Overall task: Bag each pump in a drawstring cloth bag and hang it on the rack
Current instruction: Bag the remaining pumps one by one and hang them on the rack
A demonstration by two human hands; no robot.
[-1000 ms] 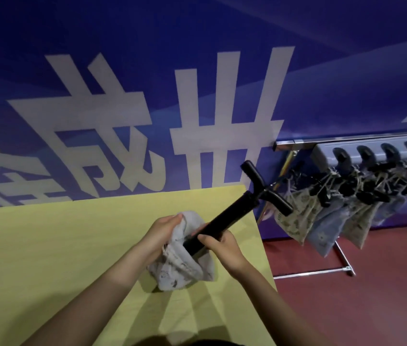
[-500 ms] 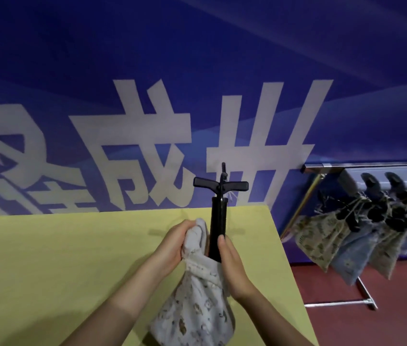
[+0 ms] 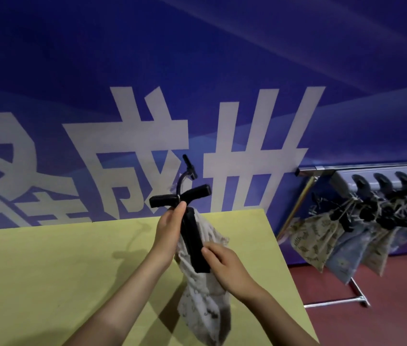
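I see the black pump (image 3: 192,239) held nearly upright above the yellow table (image 3: 47,270), its T-handle on top and its barrel lying against the pale printed cloth bag (image 3: 203,303). My left hand (image 3: 168,231) makes its grip high on the pump, fingers wrapped round the barrel just under the handle, wrist raised. My right hand (image 3: 225,267) sits lower, at the pump's foot, fingers curled and clutching the bag's cloth there. The bag hangs down below the pump. Well to the right of the pump stands the rack (image 3: 382,178), with filled bags (image 3: 322,238) hanging from it.
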